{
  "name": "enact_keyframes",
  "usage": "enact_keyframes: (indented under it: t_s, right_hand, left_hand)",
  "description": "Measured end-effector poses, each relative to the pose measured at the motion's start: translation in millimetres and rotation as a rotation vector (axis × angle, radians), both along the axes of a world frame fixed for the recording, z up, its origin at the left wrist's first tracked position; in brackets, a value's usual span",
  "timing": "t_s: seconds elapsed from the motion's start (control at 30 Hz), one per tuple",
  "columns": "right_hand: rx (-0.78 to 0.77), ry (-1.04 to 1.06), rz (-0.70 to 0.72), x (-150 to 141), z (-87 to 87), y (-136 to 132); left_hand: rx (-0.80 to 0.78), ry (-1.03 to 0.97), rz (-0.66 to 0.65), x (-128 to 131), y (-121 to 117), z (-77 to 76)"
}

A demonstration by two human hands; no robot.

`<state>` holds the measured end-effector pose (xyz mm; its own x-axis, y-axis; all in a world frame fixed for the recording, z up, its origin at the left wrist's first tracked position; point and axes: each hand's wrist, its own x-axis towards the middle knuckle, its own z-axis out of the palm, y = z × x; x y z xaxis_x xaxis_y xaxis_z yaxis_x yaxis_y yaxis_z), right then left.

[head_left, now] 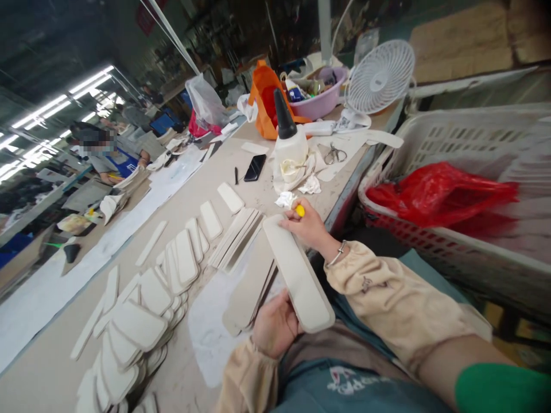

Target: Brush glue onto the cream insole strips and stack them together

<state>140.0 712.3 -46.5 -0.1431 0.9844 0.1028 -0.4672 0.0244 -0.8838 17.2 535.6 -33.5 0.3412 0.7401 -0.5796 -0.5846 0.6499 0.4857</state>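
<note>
A long cream panel with rounded ends (299, 275) is held tilted over the table's near edge. My left hand (278, 324) is closed on its lower left side, fingers partly hidden beneath it. At the upper end, my right hand (307, 223) pinches the panel, and a small tool with a yellow handle (300, 210) pokes out of its curled fingers. Beside the panel, a stack of similar grey-beige pieces (247, 289) lies on a white sheet (206, 327). Another neat stack (236, 238) sits just beyond it.
Many loose panels (138, 324) spread across the table's left. Farther back are a phone (255, 167), a black-capped bottle (290, 143), scissors (336, 154), an orange bag (263, 103) and a fan (381, 77). A white basket (430, 241) with a red plastic bag (443, 195) stands right. Someone (107, 152) works across.
</note>
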Motion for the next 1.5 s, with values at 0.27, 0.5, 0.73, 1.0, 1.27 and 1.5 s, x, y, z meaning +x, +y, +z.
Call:
enact_keyframes:
  t_s: [0.27,0.5,0.73,1.0,1.27,1.5]
  right_hand:
    - [0.05,-0.074,-0.042,5.9,0.5,-1.1]
    - [0.079,-0.12,-0.04,4.4,-5.5,-0.3]
    - [0.055,-0.121,-0.007,4.9,-6.0,-2.1]
    - [0.054,-0.137,-0.014,4.4,-7.0,-1.6]
    - [0.049,-0.092,-0.005,2.9,-5.6,-2.1]
    - [0.046,-0.117,0.005,1.5,-3.6,-7.9]
  left_hand:
    - [-0.005,0.277,0.035,16.6,-9.9,-12.3]
    - [0.058,0.381,0.093,17.9,-14.2,-18.6]
    - [0.081,0.427,0.1,20.3,-16.7,-18.1]
    - [0.075,0.442,0.083,17.9,-18.2,-17.5]
    - [0.05,0.328,0.133,18.1,-16.6,-9.8]
    - [0.12,0.452,0.164,18.1,-15.2,-19.0]
